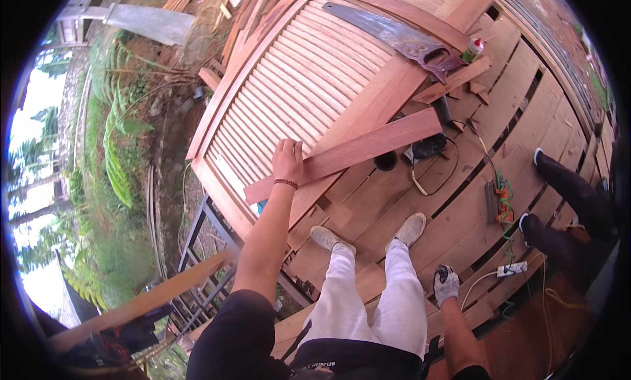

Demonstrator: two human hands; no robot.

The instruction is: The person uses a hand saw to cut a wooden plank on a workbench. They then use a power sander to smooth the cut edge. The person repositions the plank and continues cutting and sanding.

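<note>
My bare left hand (288,160), a beaded bracelet at its wrist, reaches across a long reddish-brown board (374,143). Its fingers are curled past the board's far edge, over the slats of a louvred wooden panel (296,71); whatever they grip is hidden. The board lies slantwise over the panel's near frame, its right end sticking out past it. A bit of blue (261,206) peeks out under the board's left end. Low at the right, away from the panel, my gloved right hand (447,285) is closed. Something dark shows at its fingers, too small to name.
A handsaw (394,35) lies across the panel's far right part. Beside it stand a small bottle (473,49) and wood offcuts (453,81). A power tool with a cord (427,147), a power strip (512,269) and cables lie on the gapped plank deck. Another person's dark-trousered legs (572,189) are at right.
</note>
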